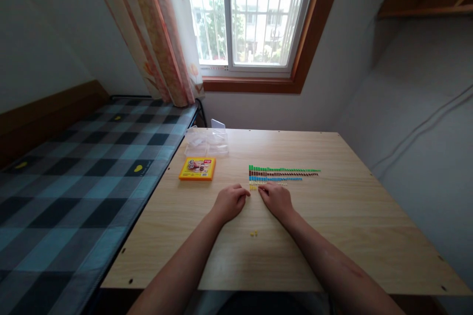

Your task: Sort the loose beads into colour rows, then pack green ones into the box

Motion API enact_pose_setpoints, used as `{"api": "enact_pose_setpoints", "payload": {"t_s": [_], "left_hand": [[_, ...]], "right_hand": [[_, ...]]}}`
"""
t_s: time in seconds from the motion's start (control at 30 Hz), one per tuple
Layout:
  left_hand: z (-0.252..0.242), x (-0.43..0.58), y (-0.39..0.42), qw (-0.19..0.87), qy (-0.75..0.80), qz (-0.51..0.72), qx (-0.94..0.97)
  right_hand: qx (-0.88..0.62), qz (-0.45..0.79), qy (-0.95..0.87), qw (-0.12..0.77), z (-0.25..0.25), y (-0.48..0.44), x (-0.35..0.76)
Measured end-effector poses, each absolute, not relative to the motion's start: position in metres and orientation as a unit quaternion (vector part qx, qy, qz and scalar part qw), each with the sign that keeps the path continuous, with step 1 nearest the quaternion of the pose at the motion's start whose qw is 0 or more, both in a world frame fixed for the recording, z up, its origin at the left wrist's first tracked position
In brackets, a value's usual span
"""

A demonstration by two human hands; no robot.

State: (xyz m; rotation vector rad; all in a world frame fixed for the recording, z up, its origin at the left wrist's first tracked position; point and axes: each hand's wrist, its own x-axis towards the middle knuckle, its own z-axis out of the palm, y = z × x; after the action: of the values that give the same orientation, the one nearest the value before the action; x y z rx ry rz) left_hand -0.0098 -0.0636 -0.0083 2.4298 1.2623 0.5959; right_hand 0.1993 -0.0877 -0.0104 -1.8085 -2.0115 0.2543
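On the wooden table (pixel 332 236) lie rows of tiny pieces: a green row (pixel 284 169), a brown row (pixel 286 174), a blue row (pixel 275 178) and a short yellow row (pixel 254 185). My left hand (pixel 229 201) and my right hand (pixel 276 198) rest on the table just in front of the yellow row, fingers curled and fingertips close together. Whether they pinch a piece is hidden. Two or three loose yellow pieces (pixel 253 233) lie nearer to me, between my forearms.
A yellow-orange box (pixel 197 168) lies left of the rows, with clear plastic bags and a clear container (pixel 207 141) behind it. A bed with a checked blanket (pixel 74 177) adjoins the table's left edge. Window and curtain stand behind.
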Motion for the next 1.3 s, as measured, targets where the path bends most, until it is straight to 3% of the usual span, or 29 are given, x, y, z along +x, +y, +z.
{"api": "enact_pose_setpoints", "payload": {"t_s": [0.9, 1.3], "left_hand": [[-0.0068, -0.0095, -0.0661, 0.166, 0.448, 0.215, 0.852], [-0.0072, -0.0098, -0.0667, 0.168, 0.447, 0.215, 0.852]], "right_hand": [[-0.644, 0.111, -0.710, 0.263, -0.0149, -0.0867, 0.2049], [-0.647, 0.100, -0.718, 0.238, -0.0153, -0.0854, 0.2024]]}}
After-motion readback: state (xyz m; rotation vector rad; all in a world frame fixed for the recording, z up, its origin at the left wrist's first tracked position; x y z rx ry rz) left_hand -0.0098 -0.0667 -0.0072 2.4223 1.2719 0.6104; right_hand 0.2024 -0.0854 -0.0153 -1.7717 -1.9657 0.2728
